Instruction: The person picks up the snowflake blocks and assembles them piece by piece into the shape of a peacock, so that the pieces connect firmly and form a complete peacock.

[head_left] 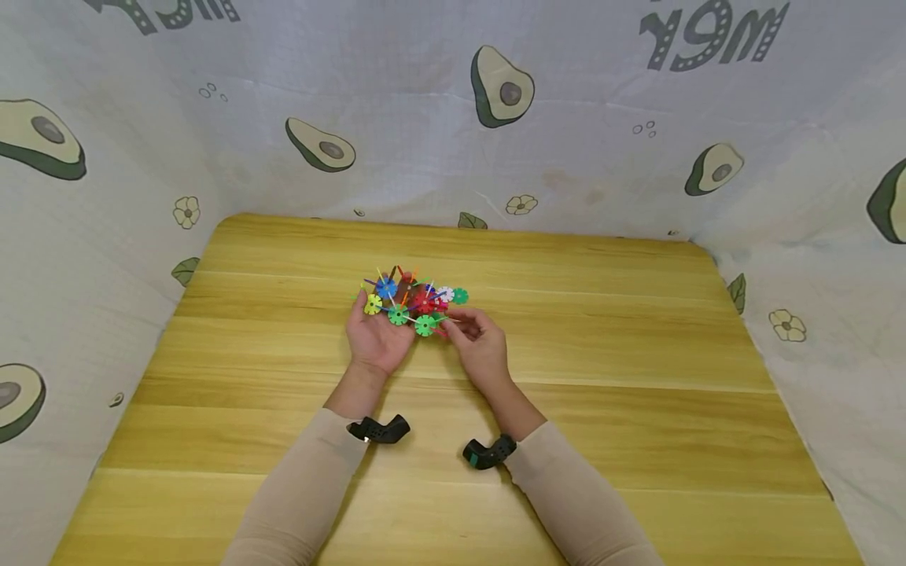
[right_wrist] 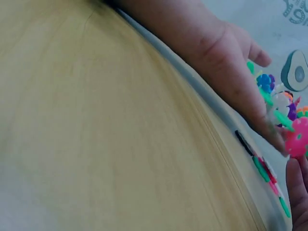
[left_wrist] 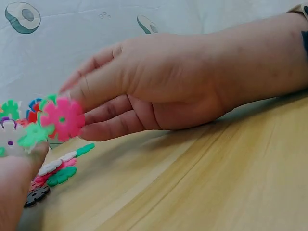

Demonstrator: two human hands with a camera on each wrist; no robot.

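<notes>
Right fingers (left_wrist: 118, 126) pinching pink disc (left_wrist: 62, 126) (notched), left fingers (right_wrist: 260, 56) loosely cradling cluster (head_left: 398, 314)

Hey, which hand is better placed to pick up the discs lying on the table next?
Probably the right hand: it only pinches a pink disc, and the discs on the table appear nearer to it. The left hand lies palm up under the toy cluster and seems needed as support.
</notes>
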